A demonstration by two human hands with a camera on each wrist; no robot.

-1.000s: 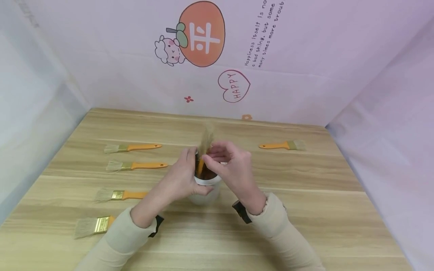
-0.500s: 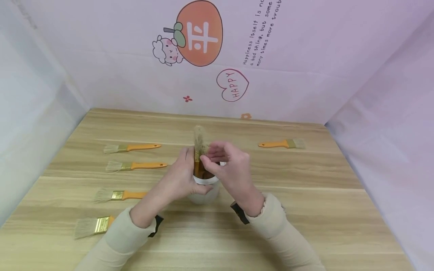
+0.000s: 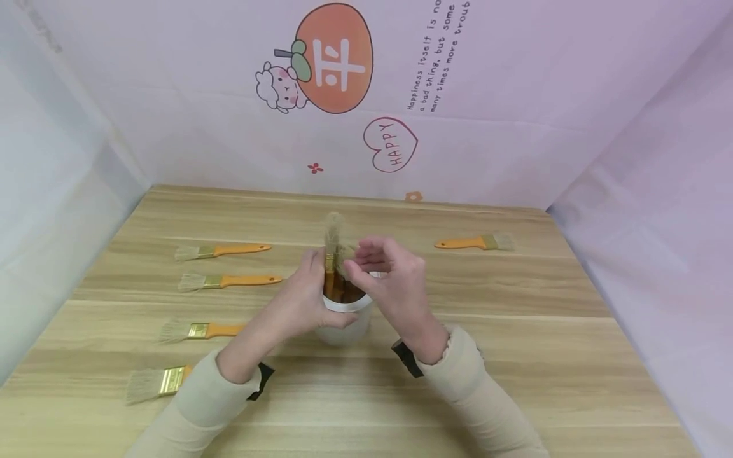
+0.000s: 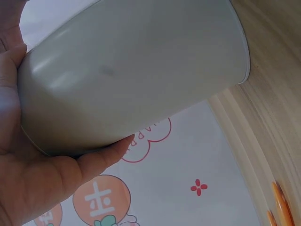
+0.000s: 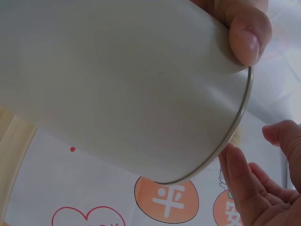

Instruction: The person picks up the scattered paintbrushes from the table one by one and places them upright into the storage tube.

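A tall white cup (image 3: 343, 332) stands on the table. My left hand (image 3: 298, 299) grips it round the rim, thumb at the near side; in the left wrist view the fingers curl along the cup (image 4: 131, 70). Inside it, bristles up, a paintbrush (image 3: 329, 261) with a gold ferrule leans at the left wall. Other bristles (image 3: 345, 259) show just right of it, partly behind my right hand (image 3: 395, 277). That hand hovers over the rim with its thumb and fingers apart, as the right wrist view shows; the fingertips are close to the bristles (image 5: 236, 136).
Several orange-handled paintbrushes lie on the left, among them a narrow paintbrush (image 3: 223, 251) at the back and a wide paintbrush (image 3: 157, 383) near my left sleeve. Another paintbrush (image 3: 475, 242) lies at the back right. A printed white sheet (image 3: 487, 159) hangs behind the wooden table (image 3: 515, 381).
The upright paintbrush has swung left, away from my right fingers, against the cup's left side. A second set of bristles now shows beside it. My hands have barely moved.
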